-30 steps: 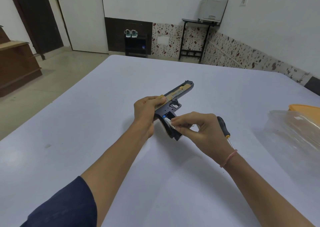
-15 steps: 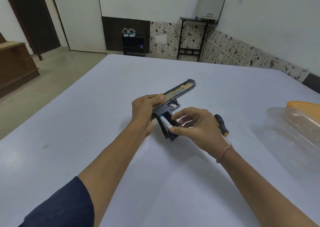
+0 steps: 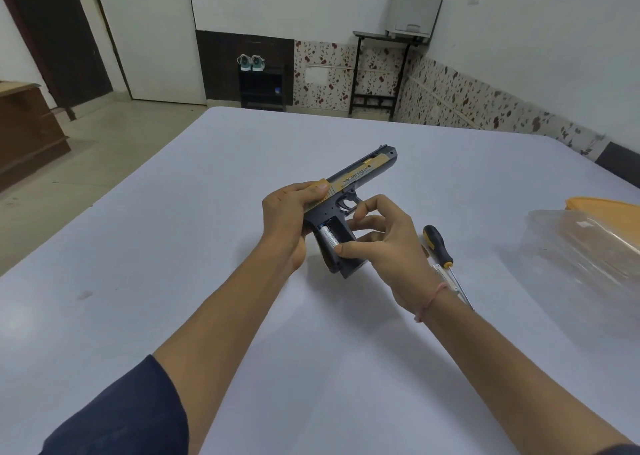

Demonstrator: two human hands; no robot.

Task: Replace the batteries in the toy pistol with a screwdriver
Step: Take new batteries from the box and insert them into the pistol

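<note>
Gripping the toy pistol [image 3: 360,172], the left hand [image 3: 287,215] hides its rear.

The toy pistol [image 3: 360,172] has a matt dark plastic frame with a gold-coloured slide panel, and the battery [image 3: 328,237] in its grip has a glossy metallic wrap. The screwdriver [image 3: 438,246] has a smooth black-and-yellow plastic handle and a shiny metal shaft. The table [image 3: 173,246] looks smooth and matt, the container [image 3: 588,246] clear glossy plastic.

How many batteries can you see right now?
1: a battery in the open grip of the toy pistol, the right hand touching its lower end. The slot beside it looks empty; others may be hidden.
</note>
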